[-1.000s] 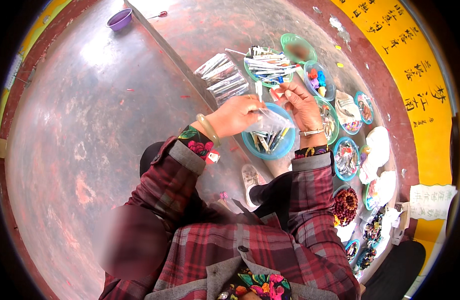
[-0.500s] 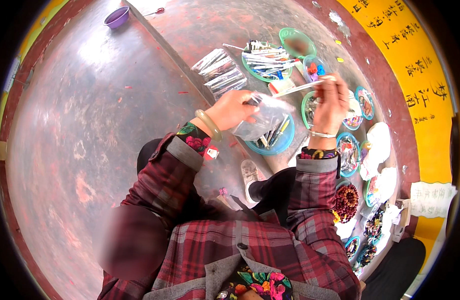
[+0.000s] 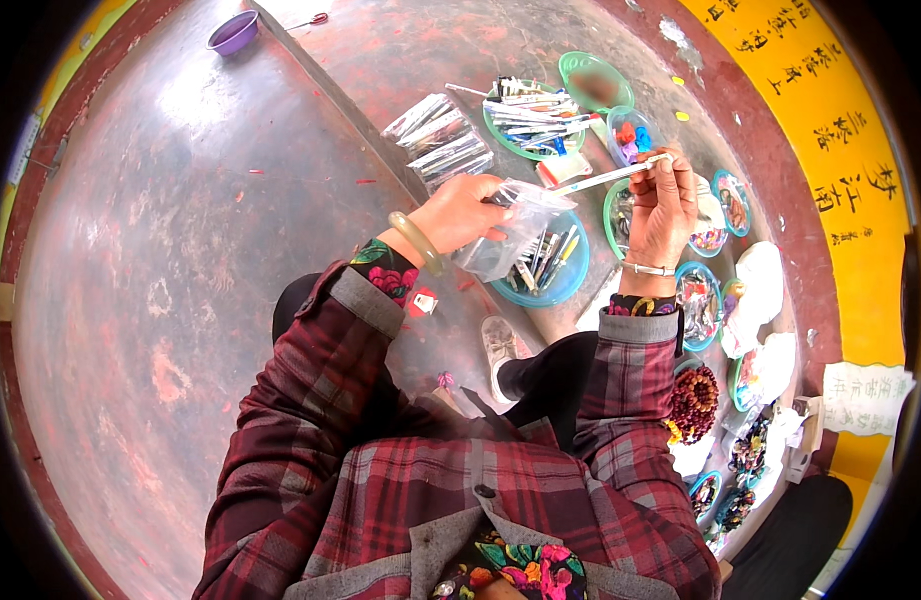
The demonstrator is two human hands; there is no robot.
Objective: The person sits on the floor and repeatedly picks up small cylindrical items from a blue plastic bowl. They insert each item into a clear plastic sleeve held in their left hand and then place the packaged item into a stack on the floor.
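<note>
My left hand (image 3: pixel 453 215) is closed on the edge of a clear plastic bag (image 3: pixel 519 228) that hangs slack. In my right hand (image 3: pixel 665 210), the fingertips pinch the far end of a slim white pen (image 3: pixel 603 179). The pen slants down to the left, and its other end is at the bag's upper edge; whether it has entered the bag I cannot tell. Below the bag, a blue basin (image 3: pixel 585 272) holds several loose pens. Beyond my hands stands a green basket (image 3: pixel 492 133) heaped with mostly white pens. Packed pens in clear wrapping (image 3: pixel 439 140) lie to its left.
A green basin (image 3: pixel 624 88) and a small tub (image 3: pixel 614 128) with red and blue pieces stand at the back. Blue-rimmed baskets (image 3: pixel 716 335) of small goods and dark red beads (image 3: pixel 694 405) line the right side. A floor ledge (image 3: pixel 346 112) runs diagonally; a purple basin (image 3: pixel 234 35) sits far left.
The white pen has swung slightly, its left end now closer over the bag's edge. The bag has shifted a little left, showing more of the pens in the blue basin.
</note>
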